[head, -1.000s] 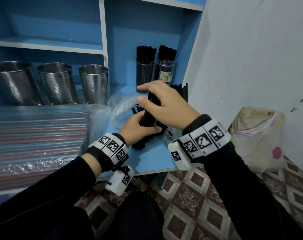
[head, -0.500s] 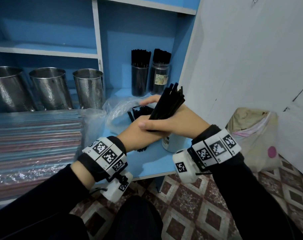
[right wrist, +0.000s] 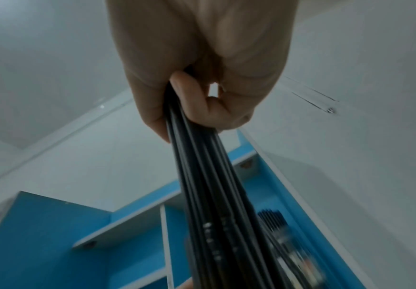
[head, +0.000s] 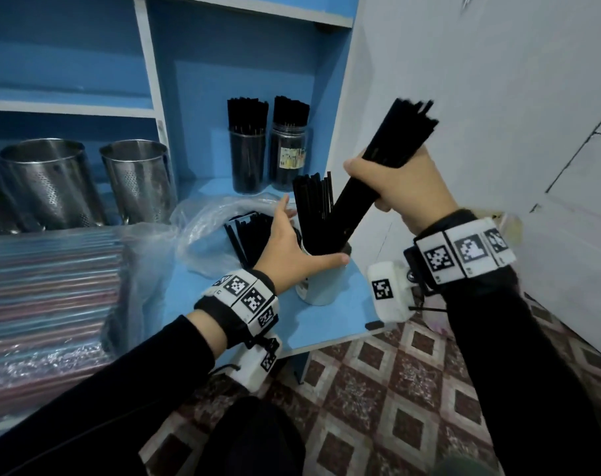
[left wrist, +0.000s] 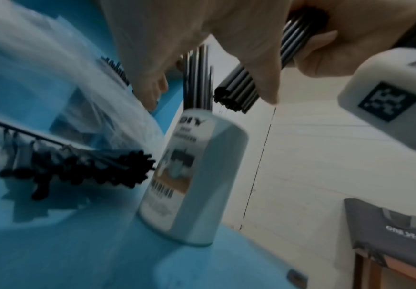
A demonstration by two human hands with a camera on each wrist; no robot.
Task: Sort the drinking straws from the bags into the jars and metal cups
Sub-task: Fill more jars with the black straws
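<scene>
My right hand (head: 395,187) grips a thick bundle of black straws (head: 388,149) around its middle and holds it tilted, top end toward the white wall. Its lower end hangs just above the mouth of a white labelled jar (head: 321,286), where a few black straws (head: 312,207) stand. My left hand (head: 293,243) is open at the jar's rim, thumb spread across the near side, fingers pointing away. The left wrist view shows the jar (left wrist: 196,176) and the bundle's end (left wrist: 239,93) by my thumb. A clear bag (head: 209,218) behind holds more black straws (head: 247,231).
Two jars (head: 247,156) (head: 288,156) packed with black straws stand at the back of the blue shelf (head: 326,334). Perforated metal cups (head: 48,180) (head: 137,180) stand at the left. Wrapped packs of coloured straws (head: 44,286) lie in front of them. A white wall is close on the right.
My right hand has lifted the bundle up and to the right and turned it more upright. My left hand has let go of it and moved to the white jar's rim.
</scene>
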